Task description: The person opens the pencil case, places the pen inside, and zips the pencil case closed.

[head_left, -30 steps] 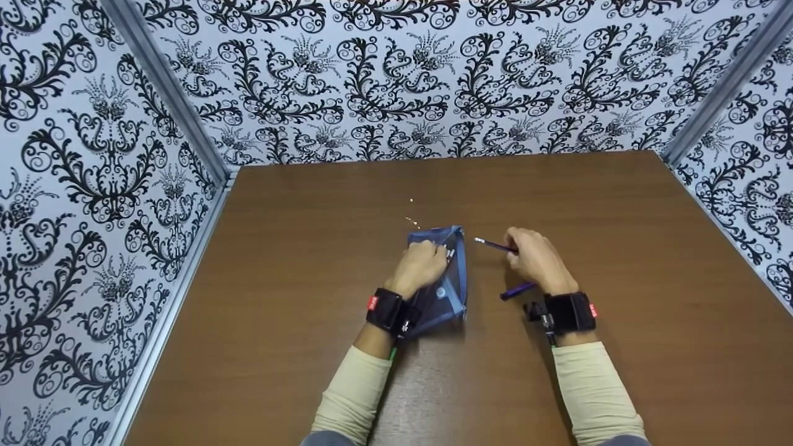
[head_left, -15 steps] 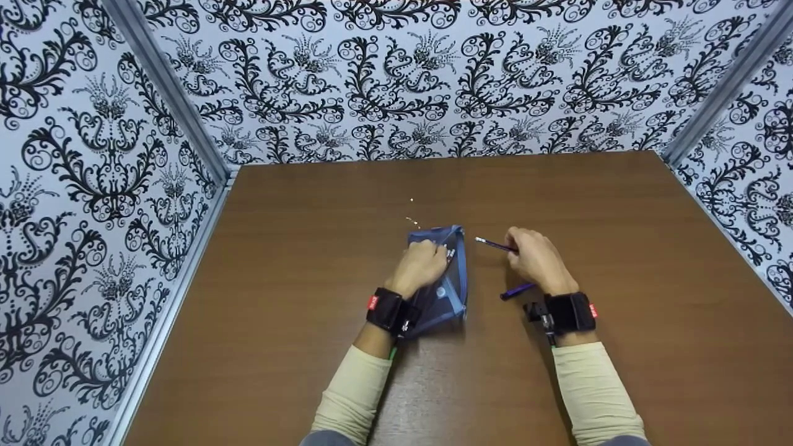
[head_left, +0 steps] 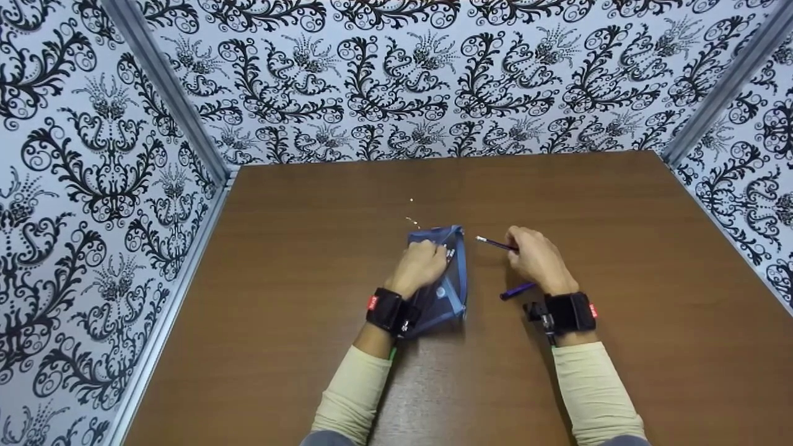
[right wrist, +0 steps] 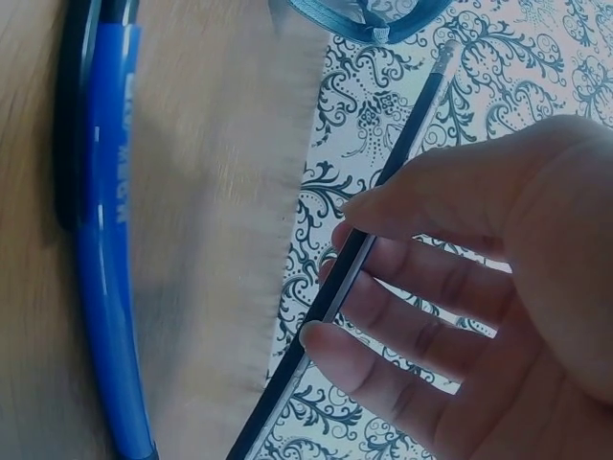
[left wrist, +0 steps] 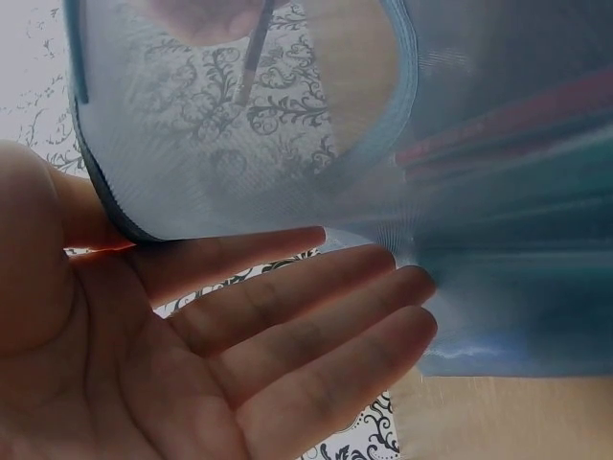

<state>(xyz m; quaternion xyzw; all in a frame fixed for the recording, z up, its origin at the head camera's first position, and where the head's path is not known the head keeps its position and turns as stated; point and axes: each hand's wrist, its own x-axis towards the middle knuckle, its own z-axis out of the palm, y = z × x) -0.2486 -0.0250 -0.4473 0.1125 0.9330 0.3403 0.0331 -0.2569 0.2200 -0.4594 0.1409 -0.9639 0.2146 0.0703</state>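
A see-through blue mesh zip pouch (head_left: 457, 285) lies under my left hand (head_left: 421, 266). That hand pinches the pouch's edge between thumb and forefinger, while the other fingers stretch along the mesh (left wrist: 239, 192) in the left wrist view. Pencil-like things (left wrist: 508, 125) show dimly through the cloth, and white ends stick out by the knuckles. To the right of the pouch, my right hand (head_left: 538, 257) pinches a dark pencil (head_left: 495, 244), its eraser end pointing at the pouch and apart from it. Thumb and fingertips close on the pencil shaft (right wrist: 383, 182) in the right wrist view.
A blue-purple pen (head_left: 517, 291) lies on the brown wooden table (head_left: 297, 279) below my right hand. Small light crumbs (head_left: 412, 220) are scattered beyond the pouch. Patterned walls (head_left: 403, 80) with metal posts stand at the back and sides.
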